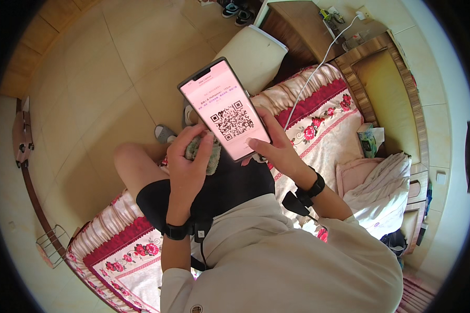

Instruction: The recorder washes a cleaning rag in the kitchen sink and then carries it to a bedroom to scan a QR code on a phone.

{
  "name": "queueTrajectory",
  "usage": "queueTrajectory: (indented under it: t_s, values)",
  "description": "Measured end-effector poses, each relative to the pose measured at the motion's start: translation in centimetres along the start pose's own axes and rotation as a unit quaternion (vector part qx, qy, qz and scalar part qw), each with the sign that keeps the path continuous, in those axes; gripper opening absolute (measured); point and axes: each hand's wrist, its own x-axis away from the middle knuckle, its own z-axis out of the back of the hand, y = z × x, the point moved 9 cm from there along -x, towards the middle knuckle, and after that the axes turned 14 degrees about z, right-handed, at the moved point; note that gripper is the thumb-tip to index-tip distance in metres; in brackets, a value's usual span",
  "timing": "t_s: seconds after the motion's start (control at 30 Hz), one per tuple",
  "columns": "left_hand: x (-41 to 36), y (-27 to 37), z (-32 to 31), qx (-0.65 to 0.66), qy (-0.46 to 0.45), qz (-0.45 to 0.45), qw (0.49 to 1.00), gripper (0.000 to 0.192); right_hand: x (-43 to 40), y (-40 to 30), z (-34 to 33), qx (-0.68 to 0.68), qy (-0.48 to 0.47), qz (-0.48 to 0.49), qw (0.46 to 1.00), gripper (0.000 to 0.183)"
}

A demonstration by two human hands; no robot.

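My right hand [276, 144] holds a dark-framed smartphone [229, 113] by its lower right side, the thumb over the screen. The lit pink screen bears writing and a printed-style code. Just left of the phone, my left hand [190, 156] grips a crumpled grey-green cloth [213, 158] between thumb and fingers, above my lap in black shorts [239, 184]. Part of the cloth lies behind the left hand and beside the phone's lower edge. Both wrists wear black straps with small devices and cables.
I sit on a bed with a floral cover [309, 133]. A pale bin-like container [250, 54] stands ahead beside a wooden cabinet [301, 27]. A white cable [317, 66] runs from a wall socket to the bed. A tissue pack [369, 141] and a pillow [352, 174] lie by the headboard.
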Motion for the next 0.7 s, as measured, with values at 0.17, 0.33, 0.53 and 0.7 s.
queueTrajectory:
  t_s: [0.17,0.33,0.53,0.7]
  values:
    - [-0.2,0.9,-1.9,-0.035,-0.033,-0.013,0.999,0.023,-0.1,-1.7,0.6,-0.007,-0.023,0.025,0.999,0.044]
    - [0.6,1.9,-3.8,-0.051,-0.070,-0.045,0.995,0.033,0.5,-3.5,1.2,0.095,-0.025,0.062,0.993,0.052]
    - [0.2,2.6,-6.4,-0.074,-0.138,-0.057,0.986,0.042,0.5,-2.9,3.0,0.028,-0.062,0.063,0.996,0.070]
    - [-0.2,2.2,-6.8,-0.093,-0.145,-0.063,0.983,0.041,0.5,-2.4,4.0,-0.171,0.002,0.036,0.985,0.072]
